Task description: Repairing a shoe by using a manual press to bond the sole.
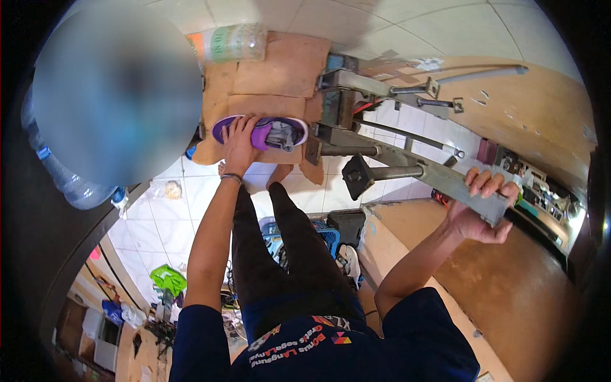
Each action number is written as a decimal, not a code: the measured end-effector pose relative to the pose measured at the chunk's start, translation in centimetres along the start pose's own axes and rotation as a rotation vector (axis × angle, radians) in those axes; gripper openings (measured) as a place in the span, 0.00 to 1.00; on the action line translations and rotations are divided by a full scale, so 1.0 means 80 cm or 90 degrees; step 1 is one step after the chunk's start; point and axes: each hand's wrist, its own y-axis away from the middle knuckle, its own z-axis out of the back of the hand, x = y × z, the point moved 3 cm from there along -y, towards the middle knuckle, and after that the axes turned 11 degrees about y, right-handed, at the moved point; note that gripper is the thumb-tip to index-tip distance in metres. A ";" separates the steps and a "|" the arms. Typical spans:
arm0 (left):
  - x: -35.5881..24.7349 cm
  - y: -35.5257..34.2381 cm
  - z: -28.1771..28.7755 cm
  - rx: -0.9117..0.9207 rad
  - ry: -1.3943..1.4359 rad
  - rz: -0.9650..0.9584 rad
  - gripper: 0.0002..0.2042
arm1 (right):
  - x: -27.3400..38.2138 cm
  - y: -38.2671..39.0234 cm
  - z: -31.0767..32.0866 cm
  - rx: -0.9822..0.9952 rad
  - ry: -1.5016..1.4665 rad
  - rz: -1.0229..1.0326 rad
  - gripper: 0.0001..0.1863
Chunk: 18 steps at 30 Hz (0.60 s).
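Nearest lay the person's dark blue shirt [299, 363], with both bare arms reaching out past it. The right hand [474, 223] was raised at the side, its grip clamped on the end of a grey metal lever [445, 181], fingers curled over the top and thumb beneath. A dark square pad [358, 178] stuck out from the lever on a rod, well apart from the shoe.

Farther out, the left hand [239, 145] rested on a purple shoe [224, 127], fingers spread across its top; whether that grip clamped the shoe or only steadied it could not be told. The shoe lay sideways to the person on brown cardboard [273, 76], just beside the inner end of the metalwork.

By the look of it, the work was partway along: the shoe had its place on the cardboard and its filling was in, while nothing of the lever visibly bore on it. What was left to do could not be judged.

The shoe had a dark purple body, a brighter violet piece near the middle, a pale sole edge and grey cloth [281, 135] bunched in its opening. Beyond it, a clear printed plastic item [229, 43] lay at the cardboard's far edge.
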 end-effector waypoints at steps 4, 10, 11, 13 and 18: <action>-0.002 0.001 -0.010 -0.029 0.067 0.000 0.43 | 0.013 -0.014 -0.089 0.255 -0.022 0.071 0.30; 0.056 0.010 -0.026 -0.051 0.056 0.062 0.42 | -0.037 -0.017 -0.314 0.477 0.266 0.166 0.31; 0.053 0.013 -0.033 0.095 -0.045 0.186 0.41 | -0.056 -0.014 -0.340 0.507 0.279 0.164 0.27; 0.055 0.037 -0.026 -0.158 0.024 0.070 0.37 | -0.070 -0.004 -0.387 0.556 0.263 0.173 0.23; 0.047 0.046 -0.011 -0.266 0.191 0.098 0.36 | -0.104 0.015 -0.409 0.565 0.240 0.070 0.19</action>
